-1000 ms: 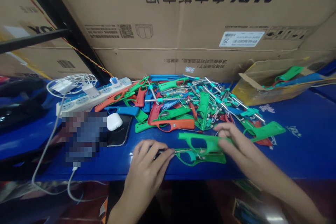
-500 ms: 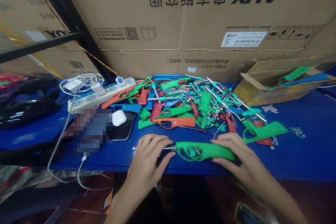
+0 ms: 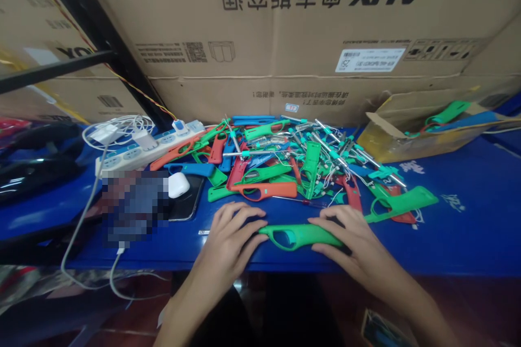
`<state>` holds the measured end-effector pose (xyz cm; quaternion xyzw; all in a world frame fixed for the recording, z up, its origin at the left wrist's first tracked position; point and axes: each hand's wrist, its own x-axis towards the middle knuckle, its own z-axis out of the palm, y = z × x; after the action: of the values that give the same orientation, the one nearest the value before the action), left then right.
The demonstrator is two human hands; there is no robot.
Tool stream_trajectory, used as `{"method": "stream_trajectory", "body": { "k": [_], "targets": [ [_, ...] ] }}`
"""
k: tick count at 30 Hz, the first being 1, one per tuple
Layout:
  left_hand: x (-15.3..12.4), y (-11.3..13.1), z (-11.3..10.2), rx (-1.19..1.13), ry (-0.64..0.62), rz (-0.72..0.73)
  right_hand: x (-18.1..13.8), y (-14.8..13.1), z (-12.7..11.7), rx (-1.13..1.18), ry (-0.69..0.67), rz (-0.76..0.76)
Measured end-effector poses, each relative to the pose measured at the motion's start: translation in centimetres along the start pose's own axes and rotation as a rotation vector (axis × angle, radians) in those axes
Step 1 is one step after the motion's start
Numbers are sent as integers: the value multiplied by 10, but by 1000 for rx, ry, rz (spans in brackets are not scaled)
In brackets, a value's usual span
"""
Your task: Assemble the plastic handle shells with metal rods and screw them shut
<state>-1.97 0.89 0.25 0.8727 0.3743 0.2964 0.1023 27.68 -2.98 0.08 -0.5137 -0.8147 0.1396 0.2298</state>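
Observation:
A green utility lighter (image 3: pixel 299 235) lies level between my two hands, just above the table's near edge. My left hand (image 3: pixel 234 241) pinches its nozzle end between thumb and fingers, and a metal tip (image 3: pixel 203 232) shows to the left of that hand. Around the handle end, my right hand (image 3: pixel 345 238) has its thumb below and fingers above. The lighter's seam looks closed, and its trigger loop faces me. Behind it lies a pile of loose lighter parts: an orange casing (image 3: pixel 268 190), a green casing (image 3: pixel 411 204) and several metal rods with thin wires.
Left of the pile are a white power strip (image 3: pixel 122 160), a dark phone (image 3: pixel 191 203) and a white earbud case (image 3: pixel 178 185). At right stands an open cardboard box (image 3: pixel 391 143) with casings in it. Large cartons (image 3: pixel 285 32) wall off the back of the blue table (image 3: pixel 459 238).
The lighter's gaping casing has come together, and the inner parts seen at its trigger are mostly covered now. My right hand has shifted left along the handle. The view has turned slightly.

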Motion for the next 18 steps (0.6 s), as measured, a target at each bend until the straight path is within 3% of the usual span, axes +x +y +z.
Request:
{"method": "stream_trajectory", "body": {
  "k": [18],
  "targets": [
    [0, 6, 0, 38, -30, -25, -1, -2, -1, 35, -9, 13]
  ]
}}
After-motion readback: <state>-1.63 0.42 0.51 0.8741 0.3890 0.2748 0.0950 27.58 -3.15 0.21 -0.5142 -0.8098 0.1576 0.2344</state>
